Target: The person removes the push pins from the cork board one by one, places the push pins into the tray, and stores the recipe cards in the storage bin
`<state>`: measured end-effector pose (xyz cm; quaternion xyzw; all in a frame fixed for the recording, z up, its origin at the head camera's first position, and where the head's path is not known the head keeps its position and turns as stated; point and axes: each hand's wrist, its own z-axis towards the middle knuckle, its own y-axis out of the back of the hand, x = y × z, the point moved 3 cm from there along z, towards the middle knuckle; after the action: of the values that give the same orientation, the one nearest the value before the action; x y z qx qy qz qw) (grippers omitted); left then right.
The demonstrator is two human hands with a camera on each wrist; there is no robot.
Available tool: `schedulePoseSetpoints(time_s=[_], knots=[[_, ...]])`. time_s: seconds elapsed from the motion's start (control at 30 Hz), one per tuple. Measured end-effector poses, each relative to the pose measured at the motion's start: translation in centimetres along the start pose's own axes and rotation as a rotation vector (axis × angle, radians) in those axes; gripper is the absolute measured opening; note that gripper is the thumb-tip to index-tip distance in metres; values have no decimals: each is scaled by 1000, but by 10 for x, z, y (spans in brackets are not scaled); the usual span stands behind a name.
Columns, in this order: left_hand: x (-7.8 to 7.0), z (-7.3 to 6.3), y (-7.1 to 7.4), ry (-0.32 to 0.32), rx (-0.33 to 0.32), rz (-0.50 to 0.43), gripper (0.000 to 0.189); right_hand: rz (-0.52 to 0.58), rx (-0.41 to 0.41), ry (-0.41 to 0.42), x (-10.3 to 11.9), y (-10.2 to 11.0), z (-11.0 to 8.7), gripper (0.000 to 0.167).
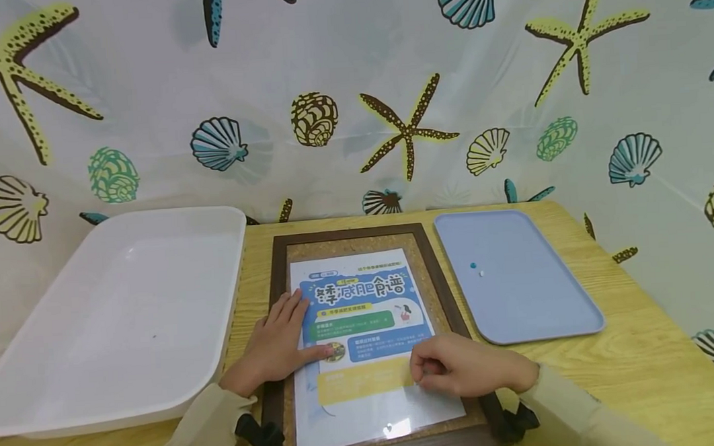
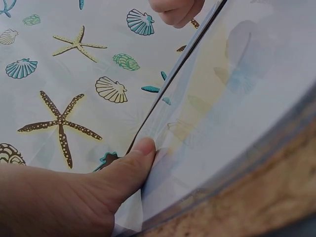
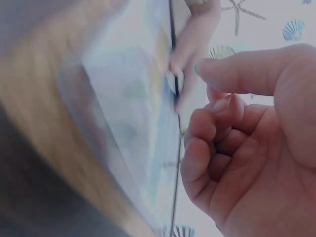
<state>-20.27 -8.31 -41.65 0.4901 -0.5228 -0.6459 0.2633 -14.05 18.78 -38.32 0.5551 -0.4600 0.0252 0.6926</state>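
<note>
A glossy printed poster (image 1: 364,357) lies on a brown-framed cork board (image 1: 419,238). My left hand (image 1: 284,338) rests spread over the poster's left edge, and in the left wrist view its thumb (image 2: 133,168) presses on the sheet. Over the poster's lower right part is my right hand (image 1: 455,366), its fingers curled. From the right wrist view, a small teal push pin (image 3: 196,69) shows at the tip of that thumb, pinched against the index finger; most of the pin is hidden.
To the left stands a large white basin (image 1: 228,304) close beside the board. A pale blue tray (image 1: 536,288) on the right bears a small blue pin (image 1: 473,265) and a white one (image 1: 482,274). A shell-patterned cloth (image 1: 330,170) hangs behind the wooden table (image 1: 661,362).
</note>
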Motion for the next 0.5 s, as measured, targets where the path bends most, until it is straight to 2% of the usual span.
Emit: schedulePoseSetpoints(time_s=[0.27, 0.5], knots=[[-2, -1, 3, -2, -3, 9, 99, 3, -125, -67, -23, 29, -11, 8], [-3, -2, 4, 4, 10, 5, 99, -10, -185, -113, -42, 42, -20, 7]])
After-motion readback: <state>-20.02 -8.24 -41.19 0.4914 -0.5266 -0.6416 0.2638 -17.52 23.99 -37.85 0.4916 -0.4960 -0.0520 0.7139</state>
